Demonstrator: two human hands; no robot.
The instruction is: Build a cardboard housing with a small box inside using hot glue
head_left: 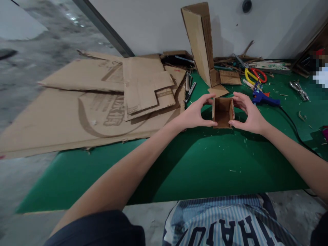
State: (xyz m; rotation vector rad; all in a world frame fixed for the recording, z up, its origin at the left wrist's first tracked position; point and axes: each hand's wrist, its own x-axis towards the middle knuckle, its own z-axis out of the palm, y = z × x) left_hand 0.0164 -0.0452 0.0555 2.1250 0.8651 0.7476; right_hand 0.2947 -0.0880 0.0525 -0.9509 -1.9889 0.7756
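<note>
A small cardboard box (223, 122) with an open side toward me is between my two hands over the green table. My left hand (198, 112) grips its left wall, thumb at the lower front corner and fingers at the upper back. On the opposite side, my right hand (247, 112) holds the right wall in the same way. Just behind the box lies a small cardboard scrap (218, 91). A tall folded cardboard piece (202, 44) stands upright beyond it. To the right of my right hand is a blue glue gun (266, 99).
Large cardboard sheets (64, 116) cover the table's left side and overhang its edge. Scissors (252, 75) with yellow and red handles lie near the wall, beside twigs (230, 60). A utility knife (190, 91) rests by the cardboard. The glue gun's black cord (294, 128) runs right.
</note>
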